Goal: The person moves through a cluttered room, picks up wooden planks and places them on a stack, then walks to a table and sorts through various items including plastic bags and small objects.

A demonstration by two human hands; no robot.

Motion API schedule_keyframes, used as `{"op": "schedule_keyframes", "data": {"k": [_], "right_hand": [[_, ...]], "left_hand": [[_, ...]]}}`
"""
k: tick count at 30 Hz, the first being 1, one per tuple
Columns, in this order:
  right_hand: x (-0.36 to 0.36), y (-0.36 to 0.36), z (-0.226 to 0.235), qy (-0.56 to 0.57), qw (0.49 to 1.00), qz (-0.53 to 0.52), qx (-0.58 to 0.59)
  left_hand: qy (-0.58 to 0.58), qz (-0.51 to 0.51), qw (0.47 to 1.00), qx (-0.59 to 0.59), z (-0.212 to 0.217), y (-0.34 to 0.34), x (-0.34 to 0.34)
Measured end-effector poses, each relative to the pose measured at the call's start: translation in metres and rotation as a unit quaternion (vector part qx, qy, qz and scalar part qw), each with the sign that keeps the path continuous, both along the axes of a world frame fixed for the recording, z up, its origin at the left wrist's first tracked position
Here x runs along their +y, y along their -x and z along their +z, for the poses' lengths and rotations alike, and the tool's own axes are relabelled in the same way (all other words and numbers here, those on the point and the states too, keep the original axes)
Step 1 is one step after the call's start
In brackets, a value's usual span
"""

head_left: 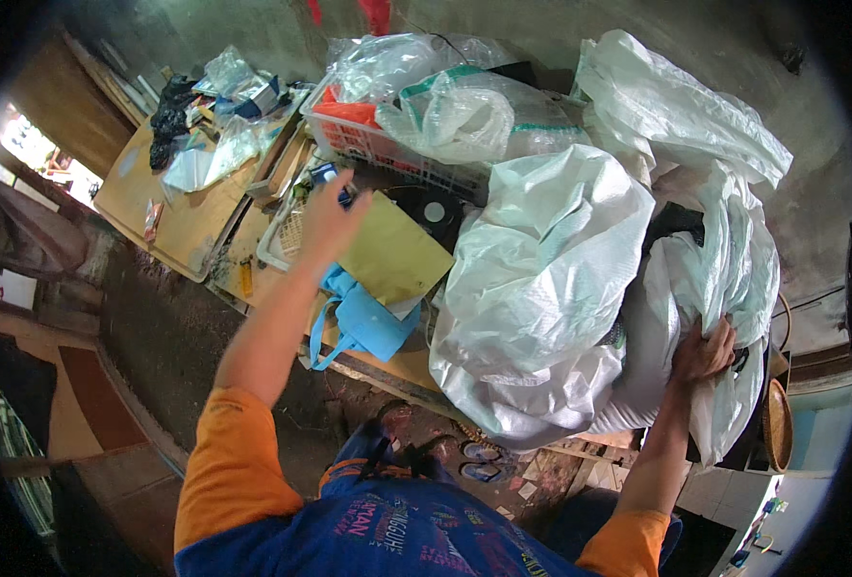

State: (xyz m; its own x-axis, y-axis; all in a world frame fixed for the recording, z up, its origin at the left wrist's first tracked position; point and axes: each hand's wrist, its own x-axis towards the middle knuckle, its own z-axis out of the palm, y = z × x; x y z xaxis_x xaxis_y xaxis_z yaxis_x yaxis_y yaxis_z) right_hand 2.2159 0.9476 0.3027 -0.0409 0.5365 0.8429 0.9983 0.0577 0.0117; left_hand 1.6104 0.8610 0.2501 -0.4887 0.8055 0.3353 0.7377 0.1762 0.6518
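My left hand point(332, 216) reaches over the cluttered table, its fingers curled around a small dark blue object point(346, 198) whose kind I cannot make out. Just beyond the fingers shows a blue-and-white piece point(323, 173). Below that hand are a flat yellowish sheet point(392, 245) and a light blue bag with a strap point(373, 319). At the right, my right hand point(705, 352) is closed on the edge of a white woven sack point(734, 279). Another bulging white sack point(541, 260) stands between my arms.
A white basket point(388, 149) holding orange and clear plastic stands at the back. Bags and small items crowd the left wooden table point(123, 192). A yellow lighter-like item point(245, 277) lies near the table edge. Sandals point(481, 462) rest on the floor; a round woven tray point(778, 423) is far right.
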Motion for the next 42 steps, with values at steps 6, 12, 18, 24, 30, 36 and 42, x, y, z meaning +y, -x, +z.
{"op": "schedule_keyframes", "data": {"k": [6, 12, 18, 24, 30, 36, 42], "right_hand": [[-0.001, 0.003, 0.003, 0.025, 0.999, -0.031, -0.005], [-0.005, 0.004, 0.003, 0.099, 0.990, -0.102, -0.011], [-0.037, 0.044, 0.054, 0.223, 0.967, -0.121, -0.032], [-0.082, 0.146, 0.137, 0.231, 0.968, -0.059, -0.073], [-0.155, 0.295, 0.112, 0.263, 0.901, 0.313, -0.144], [-0.152, 0.359, 0.057, 0.404, 0.811, 0.222, -0.360], [-0.101, 0.315, 0.050, 0.387, 0.881, 0.074, -0.262]], "left_hand": [[0.096, 0.051, 0.991, 0.080, -0.051, -0.052, -0.105], [-0.010, 0.071, 0.996, -0.060, -0.074, -0.050, -0.173], [0.052, 0.122, 0.984, -0.115, -0.092, -0.042, -0.262], [0.139, 0.192, 0.961, -0.141, -0.122, -0.020, -0.331], [0.171, 0.250, 0.933, -0.194, -0.158, -0.005, -0.379], [0.219, 0.293, 0.906, -0.213, -0.219, -0.024, -0.454], [0.296, 0.369, 0.838, -0.274, -0.284, -0.057, -0.542]]}}
